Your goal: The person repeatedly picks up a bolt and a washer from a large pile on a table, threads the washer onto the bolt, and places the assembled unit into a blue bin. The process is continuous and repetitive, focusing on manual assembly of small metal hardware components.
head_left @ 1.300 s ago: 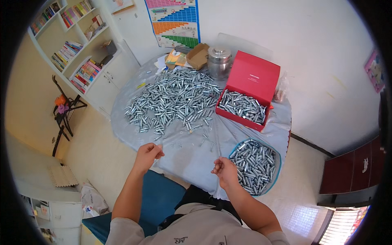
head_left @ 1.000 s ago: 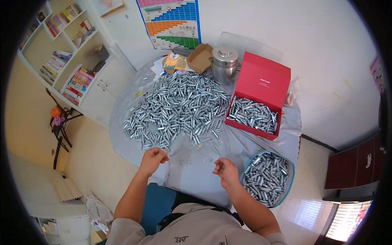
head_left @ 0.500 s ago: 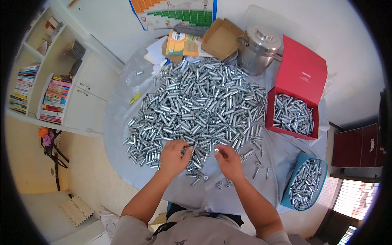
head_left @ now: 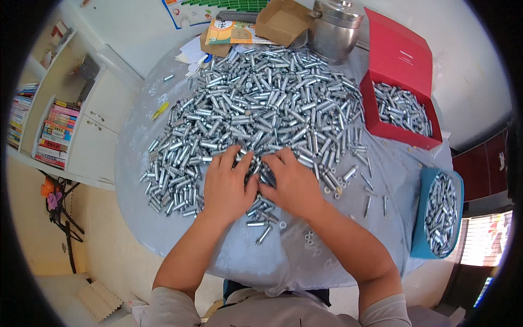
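Note:
A wide heap of silver metal expansion anchor bolts (head_left: 261, 103) covers the middle of the round table. My left hand (head_left: 227, 185) reaches into its near edge, fingers spread and bent down among the bolts. Beside it, my right hand (head_left: 294, 182) also touches the heap, its fingers curved and thumb apart. A few bolts lie in the gap between my two thumbs; whether anything is under my fingertips is hidden. Just below the hands are a loose bolt (head_left: 264, 235) and a small washer (head_left: 283, 224). More small rings (head_left: 309, 237) lie near my right forearm.
An open red box (head_left: 400, 109) full of bolts stands at the right, with a teal bin (head_left: 441, 218) of bolts nearer me. A steel pot (head_left: 335, 32), an open cardboard box (head_left: 283, 22) and papers line the back. A yellow item (head_left: 159, 111) lies at left.
Both hands have moved forward into the heap and closer together. The small ring seen at my right fingertips before no longer shows there. The view has shifted, bringing the table closer.

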{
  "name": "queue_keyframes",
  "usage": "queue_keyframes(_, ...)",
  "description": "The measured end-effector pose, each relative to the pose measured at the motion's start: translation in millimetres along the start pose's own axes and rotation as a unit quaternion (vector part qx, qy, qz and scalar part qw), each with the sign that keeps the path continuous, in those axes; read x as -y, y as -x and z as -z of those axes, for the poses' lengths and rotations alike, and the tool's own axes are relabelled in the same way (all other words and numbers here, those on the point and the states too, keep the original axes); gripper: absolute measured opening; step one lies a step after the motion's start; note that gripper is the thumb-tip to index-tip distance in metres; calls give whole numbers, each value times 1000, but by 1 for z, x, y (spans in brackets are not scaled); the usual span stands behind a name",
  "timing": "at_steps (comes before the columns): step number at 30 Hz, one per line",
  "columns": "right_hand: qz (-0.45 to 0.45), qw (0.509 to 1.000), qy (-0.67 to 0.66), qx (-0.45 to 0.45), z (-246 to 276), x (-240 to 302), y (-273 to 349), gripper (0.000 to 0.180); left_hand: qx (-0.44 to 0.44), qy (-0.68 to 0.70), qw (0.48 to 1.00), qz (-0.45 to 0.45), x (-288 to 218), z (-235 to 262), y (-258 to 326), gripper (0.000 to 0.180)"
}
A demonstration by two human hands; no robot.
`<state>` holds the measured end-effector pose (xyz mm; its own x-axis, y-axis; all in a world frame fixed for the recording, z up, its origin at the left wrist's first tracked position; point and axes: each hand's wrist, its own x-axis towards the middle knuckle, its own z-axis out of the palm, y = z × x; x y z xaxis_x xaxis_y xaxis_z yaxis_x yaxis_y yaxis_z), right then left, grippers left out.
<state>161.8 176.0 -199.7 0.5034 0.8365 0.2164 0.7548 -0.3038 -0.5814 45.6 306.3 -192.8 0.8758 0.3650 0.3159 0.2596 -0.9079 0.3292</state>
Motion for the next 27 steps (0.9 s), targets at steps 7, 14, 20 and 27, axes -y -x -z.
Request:
queue_keyframes(7,-21,994,101,-25,-10,6,17,47,-26,-24,999,41,-15,-24,14,42)
queue_keyframes(14,-53,988,145,-22,-21,7,31,38,-27,117,981,151,-33,-38,4,43)
queue_keyframes(20,-74,984,161,-31,-15,10,42,42,-115,155,973,128,-43,-52,18,36)
queue_keyframes(27,-42,979,200,-26,-25,13,31,43,-208,180,958,75,-32,-51,18,30)
